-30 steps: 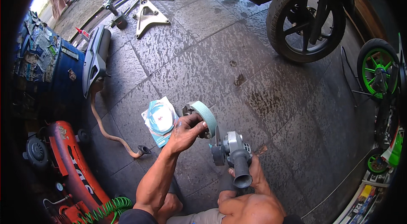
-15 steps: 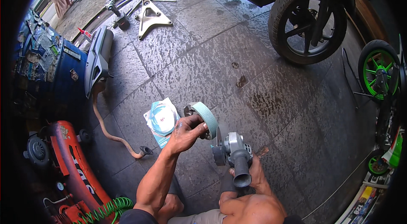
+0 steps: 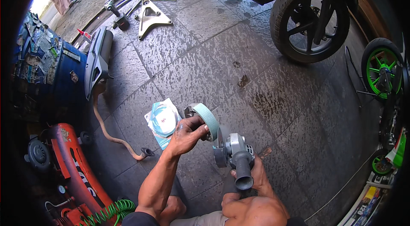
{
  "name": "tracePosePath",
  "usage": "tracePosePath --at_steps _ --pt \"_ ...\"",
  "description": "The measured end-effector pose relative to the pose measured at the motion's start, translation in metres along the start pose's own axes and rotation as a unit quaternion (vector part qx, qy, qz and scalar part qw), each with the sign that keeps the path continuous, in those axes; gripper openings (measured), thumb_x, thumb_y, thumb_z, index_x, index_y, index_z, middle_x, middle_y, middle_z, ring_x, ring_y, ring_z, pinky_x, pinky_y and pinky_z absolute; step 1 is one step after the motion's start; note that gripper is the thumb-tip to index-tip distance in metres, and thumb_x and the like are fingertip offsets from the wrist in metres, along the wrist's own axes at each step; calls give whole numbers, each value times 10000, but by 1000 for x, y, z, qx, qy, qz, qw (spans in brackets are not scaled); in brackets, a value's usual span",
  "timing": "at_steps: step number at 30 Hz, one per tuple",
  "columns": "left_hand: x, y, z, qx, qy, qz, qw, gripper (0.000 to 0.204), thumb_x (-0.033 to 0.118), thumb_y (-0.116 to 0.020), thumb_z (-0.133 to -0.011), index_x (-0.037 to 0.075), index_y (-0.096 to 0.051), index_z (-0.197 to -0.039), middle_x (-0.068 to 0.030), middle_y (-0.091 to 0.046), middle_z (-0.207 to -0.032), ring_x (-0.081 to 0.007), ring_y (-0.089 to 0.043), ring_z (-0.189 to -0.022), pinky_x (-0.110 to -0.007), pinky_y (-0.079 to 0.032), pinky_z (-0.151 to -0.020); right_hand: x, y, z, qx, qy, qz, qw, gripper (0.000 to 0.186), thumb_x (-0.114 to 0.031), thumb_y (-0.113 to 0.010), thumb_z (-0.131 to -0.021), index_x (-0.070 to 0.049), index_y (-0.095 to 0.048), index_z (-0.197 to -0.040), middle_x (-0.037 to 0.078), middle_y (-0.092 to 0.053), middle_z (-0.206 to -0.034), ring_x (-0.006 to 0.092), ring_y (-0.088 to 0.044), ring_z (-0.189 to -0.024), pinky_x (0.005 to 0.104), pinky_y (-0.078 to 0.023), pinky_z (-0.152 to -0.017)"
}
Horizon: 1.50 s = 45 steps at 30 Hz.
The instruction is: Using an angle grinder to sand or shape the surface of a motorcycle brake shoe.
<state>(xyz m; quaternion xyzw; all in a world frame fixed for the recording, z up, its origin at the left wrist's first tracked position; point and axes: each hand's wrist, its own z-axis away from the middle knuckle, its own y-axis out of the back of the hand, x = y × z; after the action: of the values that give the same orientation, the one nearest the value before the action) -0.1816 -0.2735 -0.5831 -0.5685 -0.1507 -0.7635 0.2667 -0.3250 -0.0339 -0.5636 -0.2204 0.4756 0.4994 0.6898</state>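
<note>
My left hand [image 3: 186, 134] is closed round a dark metal part with a wide, curved, pale green band [image 3: 208, 117] on its outer side. The thumb presses on its near edge. In my right hand [image 3: 259, 170] is an angle grinder [image 3: 236, 144] with a black side handle [image 3: 244, 177] pointing toward me. Its thin disc [image 3: 220, 137] stands on edge, touching or very close to the lower end of the green band; I cannot tell which. My right fingers are partly hidden behind the tool. Left of my left hand, a white and teal flat package [image 3: 163, 119] lies on the floor.
On the left lie an exhaust muffler [image 3: 99, 61] with a rusty pipe [image 3: 109, 134], a blue drum [image 3: 64, 66] and an orange compressor [image 3: 79, 168] with a green coiled hose [image 3: 115, 211]. Farther off are a metal bracket [image 3: 149, 17] and a cordless tool [image 3: 115, 14]. A scooter wheel [image 3: 309, 23] stands at right.
The view has shifted very slightly. Both hands, the banded part and the grinder keep nearly the same places.
</note>
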Motion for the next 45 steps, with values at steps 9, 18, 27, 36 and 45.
tracePosePath --at_steps 9,18,27,36,45 --pt "0 4 0 -9 5 -15 1000 300 258 -667 -965 -26 -696 -1057 -41 -682 -823 -100 -615 -742 -276 -504 -668 5 0 -2 -11 11 11 1000 834 -392 -923 -602 5 -566 -1243 156 -686 -1084 227 -664 -1003 378 -519 -906" --pt "1 3 -1 -10 15 -29 999 300 263 -676 -959 -23 -700 -1044 -40 -685 -815 -98 -614 -738 -270 -505 -669 4 1 -3 2 31 26 999 703 -311 -921 -645 18 -591 -1171 138 -696 -1022 237 -673 -927 386 -530 -863" --pt "4 4 -1 -18 14 -36 999 291 256 -663 -963 -20 -693 -1050 -42 -685 -829 -98 -616 -748 -275 -510 -673 5 1 -2 -13 -7 17 1000 831 -382 -917 -598 7 -565 -1243 167 -692 -1074 243 -677 -1004 384 -528 -905" --pt "2 3 -1 -20 15 -33 999 380 335 -698 -953 -19 -702 -1088 -45 -697 -838 -104 -613 -738 -278 -498 -665 6 1 -2 -5 48 1 999 699 -321 -930 -648 22 -589 -1153 140 -689 -1016 231 -670 -918 389 -537 -845" --pt "5 5 -1 -25 20 -51 998 279 234 -660 -962 -31 -685 -1047 -36 -671 -842 -95 -581 -772 -279 -493 -696 4 0 -3 5 48 -14 999 703 -311 -933 -650 21 -587 -1165 138 -695 -1007 228 -668 -925 386 -529 -863"
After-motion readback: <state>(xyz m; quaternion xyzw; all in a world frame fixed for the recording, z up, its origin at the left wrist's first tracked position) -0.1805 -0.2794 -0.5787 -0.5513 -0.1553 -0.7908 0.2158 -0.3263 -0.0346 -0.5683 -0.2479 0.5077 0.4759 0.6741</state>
